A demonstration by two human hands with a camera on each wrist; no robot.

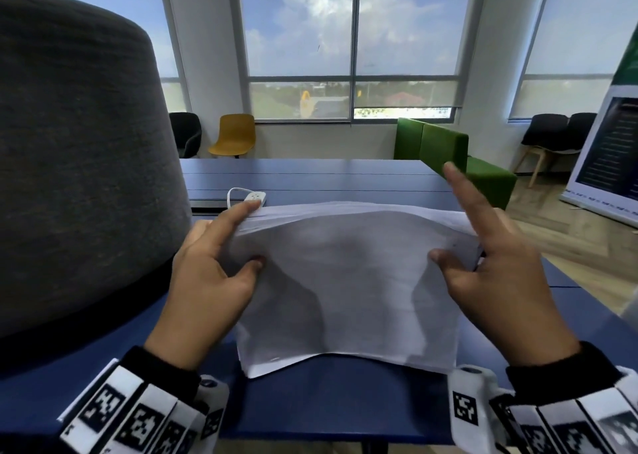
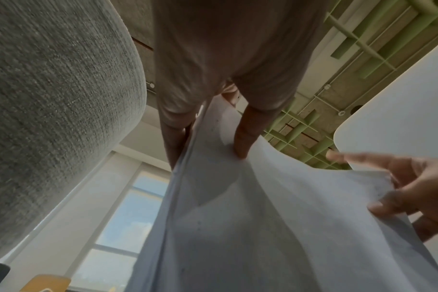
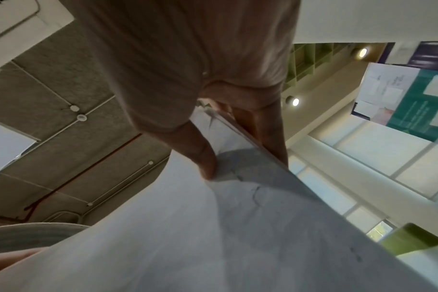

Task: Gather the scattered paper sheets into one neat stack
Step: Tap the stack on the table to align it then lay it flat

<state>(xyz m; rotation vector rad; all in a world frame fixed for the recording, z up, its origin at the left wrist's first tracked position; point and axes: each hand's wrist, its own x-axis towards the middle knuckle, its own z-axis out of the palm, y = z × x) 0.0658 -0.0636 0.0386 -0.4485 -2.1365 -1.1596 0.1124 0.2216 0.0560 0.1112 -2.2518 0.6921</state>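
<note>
Paper sheets (image 1: 348, 281) stand bowed on their lower edge near the worktop's (image 1: 310, 405) front edge, pinched at each side by left hand (image 1: 210, 281) and right hand (image 1: 497, 281); tapping them down loosely should square them.

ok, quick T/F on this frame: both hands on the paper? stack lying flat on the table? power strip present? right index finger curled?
1. Both hands hold the paper stack: true; the left hand and the right hand pinch opposite sides.
2. The stack lies flat on the blue table: false; it stands on its lower edge, sagging in the middle.
3. A white power strip lies behind the stack: true.
4. The right index finger is curled round the paper: false; it points straight up and away.
</note>
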